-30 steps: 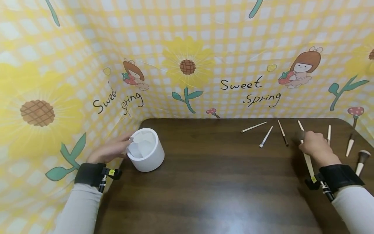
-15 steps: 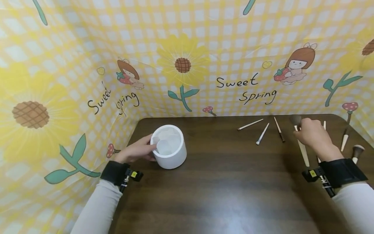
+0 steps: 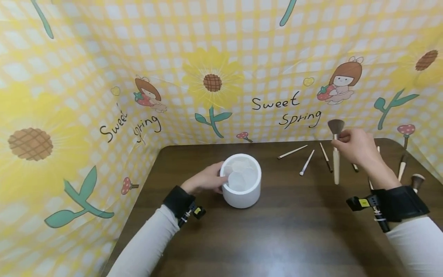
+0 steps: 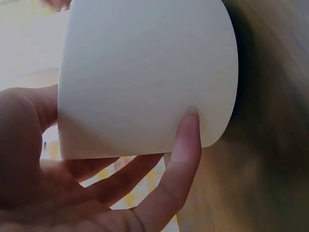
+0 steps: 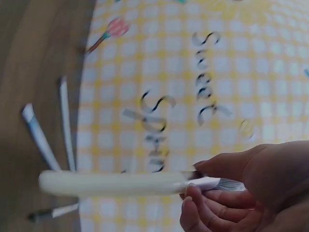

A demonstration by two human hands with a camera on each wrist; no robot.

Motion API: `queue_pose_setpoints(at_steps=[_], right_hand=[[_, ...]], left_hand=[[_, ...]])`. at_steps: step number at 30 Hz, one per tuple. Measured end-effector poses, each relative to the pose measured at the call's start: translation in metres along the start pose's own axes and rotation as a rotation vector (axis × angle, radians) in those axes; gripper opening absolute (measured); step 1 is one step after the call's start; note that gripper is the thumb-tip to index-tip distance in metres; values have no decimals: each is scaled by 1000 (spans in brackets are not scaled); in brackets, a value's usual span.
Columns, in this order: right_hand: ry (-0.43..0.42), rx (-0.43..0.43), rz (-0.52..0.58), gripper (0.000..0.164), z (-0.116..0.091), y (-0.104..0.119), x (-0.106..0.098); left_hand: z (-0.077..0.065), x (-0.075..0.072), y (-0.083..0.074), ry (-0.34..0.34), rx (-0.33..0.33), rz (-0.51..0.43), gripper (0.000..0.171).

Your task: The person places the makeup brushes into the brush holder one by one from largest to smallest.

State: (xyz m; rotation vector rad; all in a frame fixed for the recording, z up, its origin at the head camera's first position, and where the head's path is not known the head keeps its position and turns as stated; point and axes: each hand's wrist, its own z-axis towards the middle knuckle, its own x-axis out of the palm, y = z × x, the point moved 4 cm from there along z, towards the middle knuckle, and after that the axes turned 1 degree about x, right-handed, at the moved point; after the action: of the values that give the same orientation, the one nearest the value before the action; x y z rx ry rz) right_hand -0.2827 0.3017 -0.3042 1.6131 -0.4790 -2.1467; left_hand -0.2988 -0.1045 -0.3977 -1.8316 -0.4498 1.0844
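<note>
A round white divided cup (image 3: 241,199) stands near the middle of the dark table. My left hand (image 3: 204,179) grips its left side, thumb over the rim and fingers against the outer wall. The left wrist view shows the smooth cup wall (image 4: 149,72) with a fingertip pressed to it. Over the right part of the table, my right hand (image 3: 360,149) pinches a makeup brush (image 3: 336,165) by thumb and fingers just below its dark, fluffy head. It hangs nearly upright, bristles up. In the right wrist view its pale handle (image 5: 116,184) points away from the fingers.
Slim brushes lie at the back of the dark table (image 3: 277,231): a pale one (image 3: 292,152), a white one (image 3: 307,163) and a dark-handled one (image 3: 326,157). More brushes, including a fluffy one (image 3: 417,181), lie at the right. A yellow checked cloth (image 3: 173,46) hangs behind and left.
My left hand has brought the cup rightward from the table's left edge to near the middle. My right hand has lifted the brush from the table and moved slightly left, turning it upright.
</note>
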Motion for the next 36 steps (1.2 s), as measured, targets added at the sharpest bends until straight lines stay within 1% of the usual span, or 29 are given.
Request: queue_pose_setpoints(at_steps=[3, 5, 9, 11, 15, 18, 21, 25, 27, 31, 32, 34, 36], right_hand=[[-49, -25, 90, 39, 2, 21, -3], [-72, -34, 157, 38, 3, 36, -5], [-126, -76, 291, 36, 4, 66, -9], [-146, -99, 358, 34, 4, 78, -9], [-184, -157, 485, 30, 1, 98, -6], [-189, -215, 557, 25, -1, 107, 1], [-167, -251, 567, 23, -3, 111, 11], [-121, -254, 546, 21, -4, 108, 27], [-97, -256, 550, 19, -6, 109, 31], [-66, -273, 552, 14, -14, 115, 33], [-62, -280, 545, 14, -15, 115, 35], [-59, -285, 521, 12, -14, 111, 42], [-54, -284, 490, 11, -10, 103, 52]], left_hand=[[9, 16, -14, 31, 16, 45, 48], [14, 24, -22, 43, 44, 95, 46], [22, 35, -35, 45, 107, 210, 45], [25, 40, -40, 46, 132, 243, 44], [32, 46, -46, 42, 177, 220, 41], [38, 49, -49, 31, 207, 186, 40], [42, 52, -48, 35, 229, 159, 41], [46, 56, -45, 57, 251, 128, 44], [47, 57, -44, 64, 260, 109, 45], [37, 58, -60, 78, 251, 64, 45], [36, 58, -62, 83, 246, 52, 45], [36, 59, -62, 88, 227, 29, 46], [43, 62, -54, 87, 217, 18, 48]])
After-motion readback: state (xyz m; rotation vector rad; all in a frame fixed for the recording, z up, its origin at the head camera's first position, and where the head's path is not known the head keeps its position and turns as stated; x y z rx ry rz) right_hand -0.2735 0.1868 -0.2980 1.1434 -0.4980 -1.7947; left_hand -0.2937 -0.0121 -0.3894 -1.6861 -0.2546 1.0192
